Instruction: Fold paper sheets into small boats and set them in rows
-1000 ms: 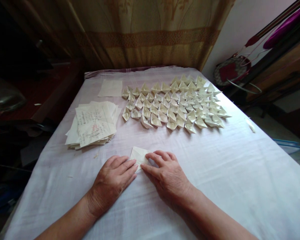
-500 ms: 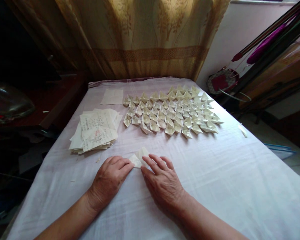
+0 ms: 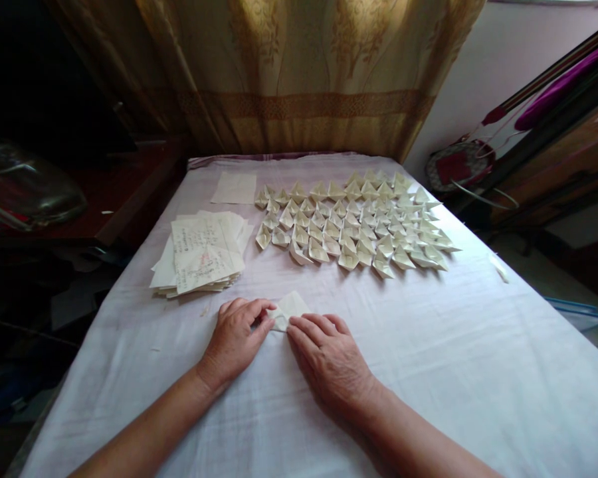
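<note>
A small folded piece of white paper [image 3: 292, 308] lies on the white cloth of the table [image 3: 453, 345]. My left hand [image 3: 236, 338] pinches its left corner between thumb and fingers. My right hand [image 3: 329, 358] lies flat with its fingertips pressing on the paper's near edge. Beyond the hands, several rows of folded paper boats [image 3: 353, 222] cover the far middle of the table. A stack of written paper sheets [image 3: 202, 255] sits to the left.
A single blank sheet [image 3: 235, 188] lies at the far left corner. A patterned curtain [image 3: 289, 79] hangs behind the table. Dark furniture [image 3: 54, 199] stands to the left, and a wooden cabinet [image 3: 568, 153] with hanging items to the right.
My left hand's fingers have curled from flat into a pinch on the paper's corner. The paper has been folded smaller and my right fingers have shifted along its edge.
</note>
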A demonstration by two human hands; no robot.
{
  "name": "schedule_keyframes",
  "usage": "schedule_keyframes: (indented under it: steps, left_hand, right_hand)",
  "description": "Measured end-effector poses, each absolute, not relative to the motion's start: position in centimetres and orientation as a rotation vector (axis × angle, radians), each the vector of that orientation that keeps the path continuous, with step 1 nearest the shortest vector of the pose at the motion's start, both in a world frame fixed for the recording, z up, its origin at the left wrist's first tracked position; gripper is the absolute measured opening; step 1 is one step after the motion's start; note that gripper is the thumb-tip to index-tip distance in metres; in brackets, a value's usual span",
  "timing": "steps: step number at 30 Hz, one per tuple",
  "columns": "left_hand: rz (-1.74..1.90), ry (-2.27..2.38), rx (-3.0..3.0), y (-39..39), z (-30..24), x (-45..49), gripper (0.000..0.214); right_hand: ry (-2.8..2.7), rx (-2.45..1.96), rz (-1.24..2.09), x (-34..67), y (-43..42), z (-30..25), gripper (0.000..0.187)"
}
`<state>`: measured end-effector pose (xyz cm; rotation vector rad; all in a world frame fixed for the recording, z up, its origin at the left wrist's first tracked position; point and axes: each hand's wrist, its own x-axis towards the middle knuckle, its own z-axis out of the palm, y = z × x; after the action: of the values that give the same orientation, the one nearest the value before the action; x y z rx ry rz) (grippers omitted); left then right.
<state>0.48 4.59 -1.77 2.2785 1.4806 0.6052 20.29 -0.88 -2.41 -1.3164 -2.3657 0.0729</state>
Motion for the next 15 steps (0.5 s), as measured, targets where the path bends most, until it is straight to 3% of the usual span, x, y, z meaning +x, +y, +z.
schedule_keyframes:
  steps: [4,15]
  left_hand:
    - [0.584,1.453,2.246,4.68,-1.78,0.22,0.022]
    - [0.592,1.447,2.354,4.66,-1.7,0.63,0.02]
  right_hand:
    - [-2.384,-1.339,0.07,20.21,-0.87,-2.44,0.033]
    - [-2.308,-1.284,0.105,20.56,-1.05,-2.54,0.027]
